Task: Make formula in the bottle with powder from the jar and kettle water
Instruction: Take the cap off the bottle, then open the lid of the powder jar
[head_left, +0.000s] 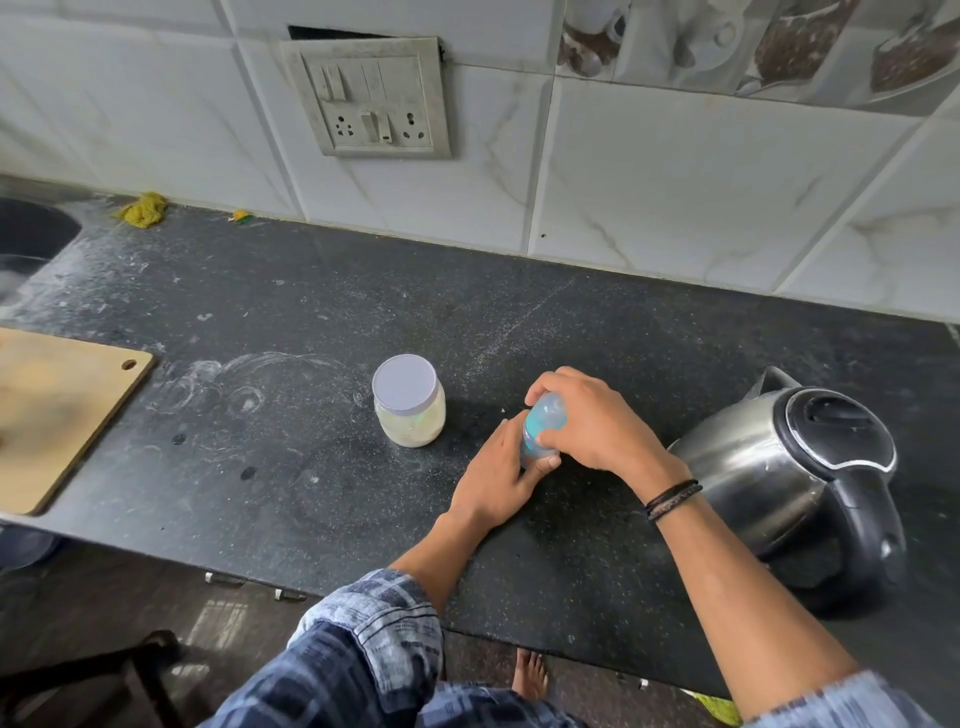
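Bottle (542, 423): largely covered by the right hand (592, 421) above and the left hand (493, 480) below; base and contents unreadable.
Jar (409, 402): pale contents blurred behind the wall; kind not discernible.
Cutting board (57, 415): cut off by the left edge.
Sink (31, 234): only a dark corner inside the left edge.
Small object (240, 216) at the wall: too small to identify.
Foot (531, 673): only partly visible below the countertop (311, 322).
Right sleeve (852, 701): cut off by the bottom edge.
Patterned tiles (779, 47): cut off by the top edge.
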